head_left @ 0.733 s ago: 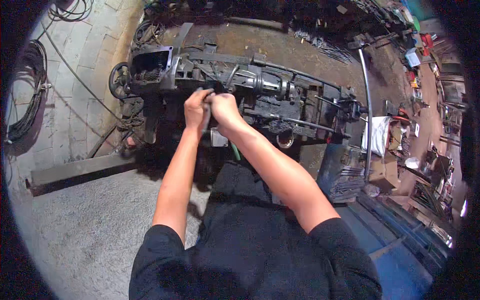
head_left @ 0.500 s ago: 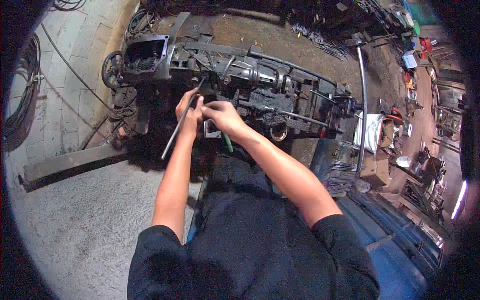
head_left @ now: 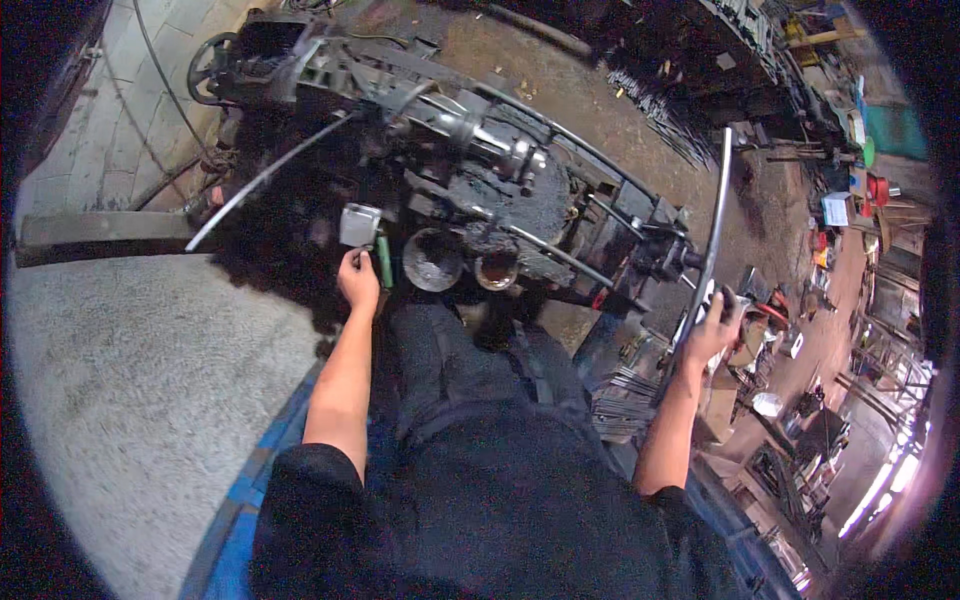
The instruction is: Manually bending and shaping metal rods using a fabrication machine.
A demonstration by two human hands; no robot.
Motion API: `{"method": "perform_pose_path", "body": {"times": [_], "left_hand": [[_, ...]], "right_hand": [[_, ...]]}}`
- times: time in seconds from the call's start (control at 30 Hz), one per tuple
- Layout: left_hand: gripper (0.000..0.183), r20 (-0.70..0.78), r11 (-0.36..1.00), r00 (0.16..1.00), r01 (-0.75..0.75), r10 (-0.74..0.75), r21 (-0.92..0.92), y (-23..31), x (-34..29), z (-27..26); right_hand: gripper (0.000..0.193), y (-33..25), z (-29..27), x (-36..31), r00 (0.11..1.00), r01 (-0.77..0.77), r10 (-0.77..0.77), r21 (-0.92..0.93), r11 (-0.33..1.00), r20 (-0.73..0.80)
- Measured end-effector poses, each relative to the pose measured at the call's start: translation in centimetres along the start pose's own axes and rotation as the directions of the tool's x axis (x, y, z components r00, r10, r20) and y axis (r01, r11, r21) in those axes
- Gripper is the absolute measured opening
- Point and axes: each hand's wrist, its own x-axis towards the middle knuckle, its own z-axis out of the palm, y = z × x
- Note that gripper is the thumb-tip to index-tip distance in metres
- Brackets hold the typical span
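My left hand (head_left: 358, 283) is closed, fingers curled, just below a silver box-shaped metal part (head_left: 360, 225) and left of a green handle (head_left: 385, 262). Whatever the fingers hold, if anything, is hidden. Far to the right, my right hand (head_left: 710, 332) is closed around the lower part of a long metal lever (head_left: 717, 220). A thin metal rod (head_left: 265, 178) slants out of the dark, greasy machine (head_left: 450, 120), its free end pointing down and left, with neither hand on it.
Two round metal cups (head_left: 432, 262) stand at the machine's near side. Metal chips (head_left: 540, 200) cover its bed. Bundled thin rods (head_left: 627, 400) lie beside my right forearm. A long beam (head_left: 105, 238) lies at the left, and loose rods (head_left: 660, 115) are on the floor beyond.
My hands have parted. The right went from the rod to the lever; the left let go of the rod and moved down beside the silver part. The view has shifted.
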Motion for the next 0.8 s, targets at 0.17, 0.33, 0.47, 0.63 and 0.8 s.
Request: {"method": "perform_pose_path", "body": {"times": [0.17, 0.33, 0.47, 0.63, 0.8], "left_hand": [[0.037, 0.283, 0.812, 0.812, 0.563, -0.510, -0.152, -5.6, -1.9, 1.4], [0.035, 0.271, 0.874, 0.856, 0.478, -0.441, -0.086, -2.7, -2.9, 1.3], [0.034, 0.258, 0.906, 0.877, 0.423, -0.406, -0.012, -1.6, -3.7, 0.5], [0.034, 0.206, 0.946, 0.924, 0.313, -0.323, 0.083, -1.5, -3.3, -0.2], [0.039, 0.176, 0.940, 0.945, 0.228, -0.277, 0.253, 0.4, -3.0, 0.0]], "right_hand": [[0.033, 2.7, 1.4, 4.5, 0.969, -0.070, 0.043, 0.103, 0.992, 0.245], [0.029, 6.7, 3.2, 6.0, 0.943, -0.108, 0.033, 0.208, 0.972, 0.332], [0.029, 8.2, 4.8, 6.2, 0.940, -0.075, 0.023, 0.139, 0.987, 0.341], [0.031, 11.1, 6.8, 6.0, 0.921, -0.257, 0.128, 0.325, 0.910, 0.368], [0.031, 11.2, 7.9, 6.0, 0.970, -0.091, -0.020, 0.438, 0.894, 0.242]]}}
